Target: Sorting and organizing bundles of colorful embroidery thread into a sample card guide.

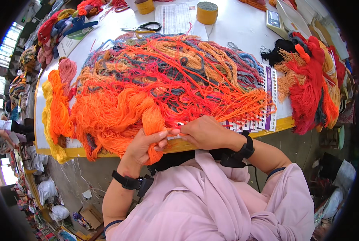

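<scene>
Orange yarn (59, 104) and yellow yarn lie in hanks at the counter's (235, 24) left edge. Next to them, a thick orange skein (147, 116) hangs over the near rim, and the left hand (143, 146) is clenched around its lower end. This skein looks soft, light and limp, likely to snag on the tangled mixed strands (179, 68) behind it; gripping the whole bundle suits it best. To its right, the right hand (205, 132) pinches a small white strip (175, 136) beside the punched sample card (267, 96). Farther right sits a red yarn heap (308, 88).
</scene>
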`<state>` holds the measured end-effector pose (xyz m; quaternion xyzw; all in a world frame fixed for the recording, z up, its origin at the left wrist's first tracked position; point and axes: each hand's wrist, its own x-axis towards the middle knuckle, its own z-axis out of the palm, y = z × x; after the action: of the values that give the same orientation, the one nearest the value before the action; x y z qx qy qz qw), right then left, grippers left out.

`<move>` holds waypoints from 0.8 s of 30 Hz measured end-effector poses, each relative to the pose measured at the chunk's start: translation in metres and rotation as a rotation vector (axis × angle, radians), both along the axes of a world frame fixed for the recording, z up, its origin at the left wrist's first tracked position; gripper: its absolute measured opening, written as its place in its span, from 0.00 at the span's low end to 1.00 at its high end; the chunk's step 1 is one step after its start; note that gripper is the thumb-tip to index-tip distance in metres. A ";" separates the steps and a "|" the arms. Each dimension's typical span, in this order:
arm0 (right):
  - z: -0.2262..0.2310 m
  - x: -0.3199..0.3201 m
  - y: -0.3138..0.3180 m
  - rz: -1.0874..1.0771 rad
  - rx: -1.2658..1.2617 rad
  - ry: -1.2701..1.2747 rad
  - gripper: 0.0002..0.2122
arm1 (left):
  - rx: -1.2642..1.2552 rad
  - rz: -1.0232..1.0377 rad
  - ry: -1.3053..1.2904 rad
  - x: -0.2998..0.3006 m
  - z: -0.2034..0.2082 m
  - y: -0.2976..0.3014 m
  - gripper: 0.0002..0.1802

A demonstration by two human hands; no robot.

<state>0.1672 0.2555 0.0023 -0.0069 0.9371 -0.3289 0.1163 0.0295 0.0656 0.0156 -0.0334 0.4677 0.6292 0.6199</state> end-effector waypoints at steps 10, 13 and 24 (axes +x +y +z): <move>-0.006 -0.006 0.009 -0.086 -0.337 0.012 0.09 | -0.006 -0.345 0.510 0.001 0.005 0.006 0.06; -0.003 -0.006 0.007 -0.045 -0.121 0.016 0.10 | -0.014 -0.240 0.467 -0.025 0.000 -0.006 0.06; -0.002 -0.006 0.011 0.035 -0.075 0.016 0.10 | -0.258 0.682 0.668 -0.294 0.113 -0.193 0.09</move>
<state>0.1610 0.2664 0.0004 -0.0301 0.9248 -0.3618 0.1141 -0.2646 -0.1271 0.1288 -0.0574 0.6774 0.7095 0.1859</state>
